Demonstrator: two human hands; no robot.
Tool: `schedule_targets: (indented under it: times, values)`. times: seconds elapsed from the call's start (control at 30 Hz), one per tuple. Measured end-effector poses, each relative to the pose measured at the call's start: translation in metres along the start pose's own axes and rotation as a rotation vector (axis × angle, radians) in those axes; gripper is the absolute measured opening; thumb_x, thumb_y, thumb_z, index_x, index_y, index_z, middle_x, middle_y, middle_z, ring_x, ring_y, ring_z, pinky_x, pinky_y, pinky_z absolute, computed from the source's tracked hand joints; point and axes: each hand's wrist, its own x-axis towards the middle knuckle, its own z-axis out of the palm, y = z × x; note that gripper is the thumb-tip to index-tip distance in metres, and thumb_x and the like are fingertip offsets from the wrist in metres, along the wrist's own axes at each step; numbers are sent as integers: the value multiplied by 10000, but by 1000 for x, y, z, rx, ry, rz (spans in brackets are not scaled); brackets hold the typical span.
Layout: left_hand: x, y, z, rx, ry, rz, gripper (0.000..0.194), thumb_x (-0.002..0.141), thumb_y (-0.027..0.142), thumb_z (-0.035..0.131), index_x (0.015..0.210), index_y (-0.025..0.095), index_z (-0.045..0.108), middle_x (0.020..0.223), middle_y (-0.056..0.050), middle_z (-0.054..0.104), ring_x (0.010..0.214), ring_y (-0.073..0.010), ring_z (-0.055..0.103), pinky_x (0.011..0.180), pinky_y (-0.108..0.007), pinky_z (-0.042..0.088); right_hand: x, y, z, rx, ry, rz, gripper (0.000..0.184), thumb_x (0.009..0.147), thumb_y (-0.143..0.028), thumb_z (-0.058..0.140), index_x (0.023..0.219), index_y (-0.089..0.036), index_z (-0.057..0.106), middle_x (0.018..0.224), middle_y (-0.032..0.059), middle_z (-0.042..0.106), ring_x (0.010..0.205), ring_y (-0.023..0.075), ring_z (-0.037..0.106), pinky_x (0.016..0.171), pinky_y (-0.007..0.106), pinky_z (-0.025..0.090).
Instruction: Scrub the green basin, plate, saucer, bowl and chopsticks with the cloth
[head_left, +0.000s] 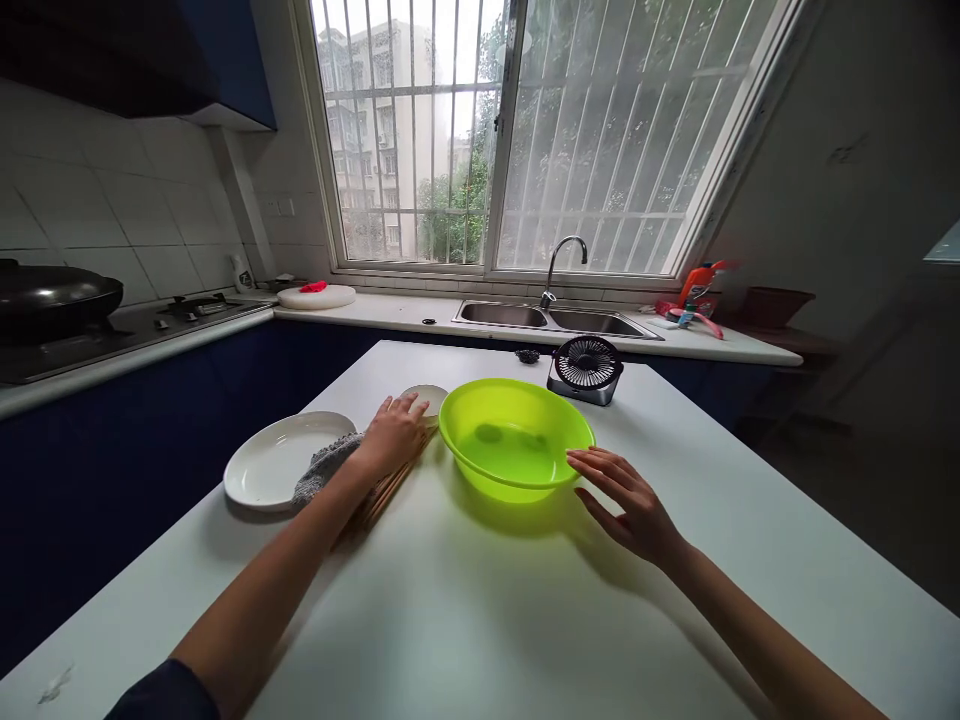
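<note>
A lime-green plastic basin [517, 440] stands on the white table, with what looks like clear water in it. My right hand [626, 505] is open beside its right rim, fingers stretched out and the tips at or very near the edge. My left hand [395, 435] is open over a small white dish [427, 398], fingers spread loosely; whether they touch it I cannot tell. Under that hand and wrist lies a bundle of wooden chopsticks [386, 497], partly hidden. A grey cloth [324, 468] rests on the large white oval plate [259, 465] to the left.
Behind the basin are a small black fan [587, 368] and a dark scouring pad [527, 356]. A double sink [502, 315] with a tall faucet [555, 270] lies beneath the barred window. The stove holds a lidded wok [56, 295] at left. Bottles [696, 295] stand on the right counter.
</note>
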Motion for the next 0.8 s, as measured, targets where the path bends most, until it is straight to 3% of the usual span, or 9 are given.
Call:
schedule_targets:
  times: [0.13, 0.23, 0.37, 0.57, 0.67, 0.8]
  values:
    - [-10, -39, -53, -232, -53, 3, 423, 973, 384, 393, 1288, 225, 628, 1282, -77, 660, 1137, -237, 634, 1008, -369, 467, 12, -16, -11, -22, 71, 7, 547, 906, -91, 591, 1429, -217, 488, 1261, 159, 643, 1171, 282, 622, 934, 459, 570]
    - [-22, -73, -70, -302, -242, -148, 411, 924, 413, 435, 1185, 222, 688, 1143, -73, 714, 1021, -231, 668, 900, -327, 499, 30, -35, -10, 2, 93, -42, 497, 897, -65, 577, 1369, -217, 539, 1208, 142, 674, 1124, 262, 650, 909, 422, 581]
    - [-30, -103, -63, -375, -468, -294, 515, 809, 388, 563, 1283, 201, 638, 1277, -99, 669, 1148, -249, 618, 929, -292, 474, 62, -61, 9, 110, 35, -128, 464, 902, -58, 525, 1335, -225, 550, 1119, 114, 714, 1024, 232, 684, 834, 391, 599]
    - [-28, -114, -53, -362, -598, -273, 641, 738, 350, 579, 1370, 243, 577, 1376, -73, 621, 1206, -267, 576, 955, -293, 439, 106, -88, 60, 252, 30, -176, 353, 904, -60, 497, 1224, -181, 583, 1031, 109, 728, 901, 217, 691, 756, 379, 593]
    - [-28, -119, -52, -380, -625, -266, 657, 704, 335, 597, 1351, 219, 595, 1293, -83, 668, 1115, -263, 617, 873, -278, 465, 119, -94, 83, 314, -19, -118, 263, 919, -82, 500, 1131, -187, 615, 994, 99, 726, 861, 213, 681, 743, 375, 582]
    - [-28, -124, -49, -397, -653, -283, 577, 628, 286, 605, 1190, 189, 691, 1018, -60, 731, 865, -232, 649, 676, -258, 459, 130, -98, 105, 413, -44, -15, 195, 939, -122, 499, 1061, -193, 634, 981, 96, 721, 854, 203, 679, 748, 352, 571]
